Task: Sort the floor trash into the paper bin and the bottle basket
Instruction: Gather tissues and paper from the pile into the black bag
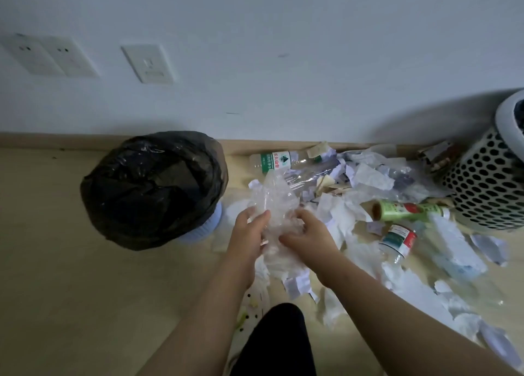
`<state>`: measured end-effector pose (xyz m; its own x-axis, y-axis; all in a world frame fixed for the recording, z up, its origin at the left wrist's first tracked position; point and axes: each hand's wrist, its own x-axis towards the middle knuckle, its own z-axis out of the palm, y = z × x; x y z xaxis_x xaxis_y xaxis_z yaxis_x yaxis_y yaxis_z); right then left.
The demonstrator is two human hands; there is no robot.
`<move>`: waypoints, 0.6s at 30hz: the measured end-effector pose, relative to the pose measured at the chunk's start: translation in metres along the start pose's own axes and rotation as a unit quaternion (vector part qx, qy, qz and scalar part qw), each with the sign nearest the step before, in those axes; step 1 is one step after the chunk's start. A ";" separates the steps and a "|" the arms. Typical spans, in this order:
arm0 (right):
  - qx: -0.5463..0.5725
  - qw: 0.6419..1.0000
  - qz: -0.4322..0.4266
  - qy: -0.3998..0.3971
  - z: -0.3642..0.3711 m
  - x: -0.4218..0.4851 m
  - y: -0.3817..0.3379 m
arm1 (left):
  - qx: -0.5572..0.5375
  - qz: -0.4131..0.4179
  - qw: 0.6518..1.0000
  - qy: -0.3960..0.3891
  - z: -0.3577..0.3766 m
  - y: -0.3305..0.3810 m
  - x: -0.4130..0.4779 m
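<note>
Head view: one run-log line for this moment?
left hand: grips crumpled clear plastic | right hand: grips it too | black-lined bin: left of pile | perforated basket: right | green-label bottle: at pile edge

— Where do the containers stand?
— The bin lined with a black bag is on the left by the wall, and the perforated white basket is at the far right.
— And the trash?
— Torn paper scraps cover the floor between them. A green-labelled bottle lies on its side at the baseboard, with a red-labelled bottle nearer. The left hand and right hand hold crumpled clear plastic.
</note>
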<state>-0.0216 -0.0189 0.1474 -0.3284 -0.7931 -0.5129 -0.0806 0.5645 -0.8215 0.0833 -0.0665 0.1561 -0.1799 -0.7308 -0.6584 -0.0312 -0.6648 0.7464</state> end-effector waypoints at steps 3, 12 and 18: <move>0.032 0.999 -0.009 0.031 0.011 -0.008 -0.016 | 0.090 0.070 0.992 0.051 -0.014 0.019 -0.005; 0.066 0.996 0.019 0.058 0.040 -0.017 -0.022 | 0.724 0.069 0.667 0.162 -0.106 0.031 0.044; 0.080 0.991 0.050 0.090 0.033 -0.013 -0.008 | 0.723 0.124 0.660 0.160 -0.108 0.008 0.051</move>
<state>0.0145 -0.0210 0.1525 -0.4918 -0.6731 -0.5524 0.1069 0.5829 -0.8055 0.1799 -0.1255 0.1180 -0.1465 -0.9387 -0.3120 -0.9877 0.1562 -0.0061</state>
